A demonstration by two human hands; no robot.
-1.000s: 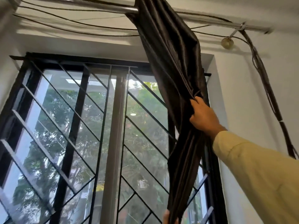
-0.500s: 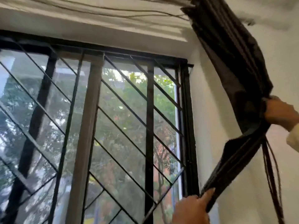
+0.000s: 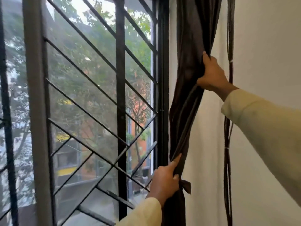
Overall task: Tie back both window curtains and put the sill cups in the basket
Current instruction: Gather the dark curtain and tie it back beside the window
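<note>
Now the right hand (image 3: pixel 211 74) is gripping the dark brown satin curtain (image 3: pixel 189 46) high, and the left hand (image 3: pixel 164 180) is pinching it below; the soft, slippery cloth is probably needing a firm hold at the gathered middle.

- A dark brown curtain (image 3: pixel 189 46) hangs gathered into a narrow bundle against the cream wall (image 3: pixel 263 38), just right of the black window frame (image 3: pixel 163 79).
- The right hand (image 3: pixel 211 74) grips the bundle high up, fingers wrapped around its right edge, a pale yellow sleeve (image 3: pixel 267 128) running back to the right.
- The left hand (image 3: pixel 164 180) clasps the bundle lower down, forefinger pointing up along the folds.
- A small dark fabric tie (image 3: pixel 186 185) sticks out just right of the left hand.
- Bundled dark cables (image 3: pixel 228 144) hang down the wall right of the curtain.
- A black diagonal window grille (image 3: pixel 101 88) fills the left, with trees and buildings blurred beyond the glass.
</note>
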